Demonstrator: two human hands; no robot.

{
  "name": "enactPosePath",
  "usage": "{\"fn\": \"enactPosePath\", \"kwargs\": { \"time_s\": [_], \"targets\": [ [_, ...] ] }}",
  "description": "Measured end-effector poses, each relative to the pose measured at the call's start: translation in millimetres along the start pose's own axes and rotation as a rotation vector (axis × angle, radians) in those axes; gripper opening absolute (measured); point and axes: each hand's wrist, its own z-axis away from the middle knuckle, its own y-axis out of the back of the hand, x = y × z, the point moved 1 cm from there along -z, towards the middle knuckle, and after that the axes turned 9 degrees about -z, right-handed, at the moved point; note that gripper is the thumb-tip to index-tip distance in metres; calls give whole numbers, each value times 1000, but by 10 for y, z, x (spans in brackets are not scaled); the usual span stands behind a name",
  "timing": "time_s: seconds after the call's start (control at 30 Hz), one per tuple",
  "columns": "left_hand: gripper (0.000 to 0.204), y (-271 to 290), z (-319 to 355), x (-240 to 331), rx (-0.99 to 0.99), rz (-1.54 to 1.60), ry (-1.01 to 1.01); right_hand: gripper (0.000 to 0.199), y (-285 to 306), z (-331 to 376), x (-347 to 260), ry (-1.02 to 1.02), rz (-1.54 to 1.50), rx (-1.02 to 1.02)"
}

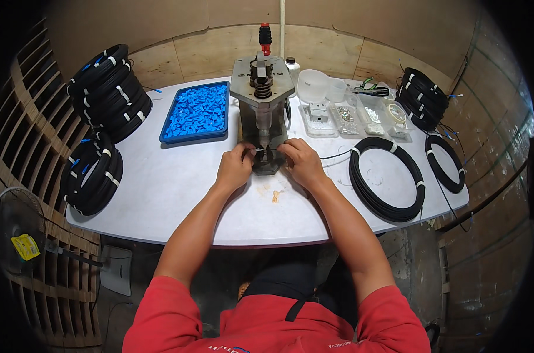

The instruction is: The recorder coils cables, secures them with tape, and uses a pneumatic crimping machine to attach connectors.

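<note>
A grey metal bench press with a spring and a black-and-red top knob stands in the middle of the table. My left hand is closed in a pinch at the left side of its lower die. Something small and pale shows at those fingertips, too small to name. On the die's other side, my right hand pinches a black cable. That cable runs right to a large black cable coil tied with white bands. The cable's end lies between my hands under the press's ram, mostly hidden by fingers.
Left of the press lies a blue tray full of small blue parts. Stacked cable coils stand at far left, and more coils at right. Clear boxes of small parts, a white tub and a bottle sit behind right.
</note>
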Motion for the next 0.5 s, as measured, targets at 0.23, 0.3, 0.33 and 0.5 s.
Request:
{"fn": "enactPosePath", "kwargs": {
  "time_s": [0.23,0.3,0.33,0.5],
  "targets": [
    [19,17,3,23,-1,-11,1,32,-10,5,17,-1,-2,-2],
    [19,-3,-9,-21,-1,-1,-4,32,-6,1,12,4,-13,8],
    [19,-4,-10,-25,-2,7,-9,32,-6,2,5,4,-13,8],
    [19,-3,-5,-7,2,-4,-8,33,2,9,0,2,7,-5]
  ]
}}
